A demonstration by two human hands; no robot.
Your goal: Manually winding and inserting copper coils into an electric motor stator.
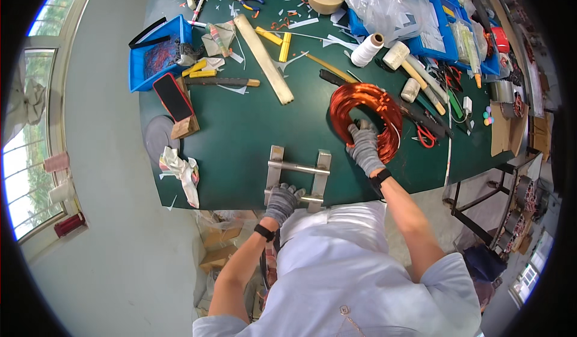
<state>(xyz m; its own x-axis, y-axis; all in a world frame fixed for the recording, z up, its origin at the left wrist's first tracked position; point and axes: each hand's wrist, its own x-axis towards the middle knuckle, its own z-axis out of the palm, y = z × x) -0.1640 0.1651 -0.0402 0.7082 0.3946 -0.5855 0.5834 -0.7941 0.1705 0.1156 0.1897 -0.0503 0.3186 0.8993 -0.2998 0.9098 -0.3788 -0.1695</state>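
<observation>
A metal frame [323, 172] of two flat bars joined by two thinner crossbars lies at the table's near edge. My left hand [282, 202], in a grey knit glove, grips its lower left corner, fingers over the near crossbar. To the right, a thick ring-shaped coil of copper wire [384, 106] rests on the green table. My right hand [365, 145], gloved the same way, is closed on the coil's near left side, with fingers reaching into the ring's opening. The undersides of both hands are hidden.
Beyond the coil stand a white thread spool [366, 50] and a mallet [396, 55]. Red-handled scissors [426, 136] lie right of it. A pale wooden bar [262, 59] is farther back. At left are a phone [173, 97], a blue bin [139, 66] and a crumpled cloth [187, 178].
</observation>
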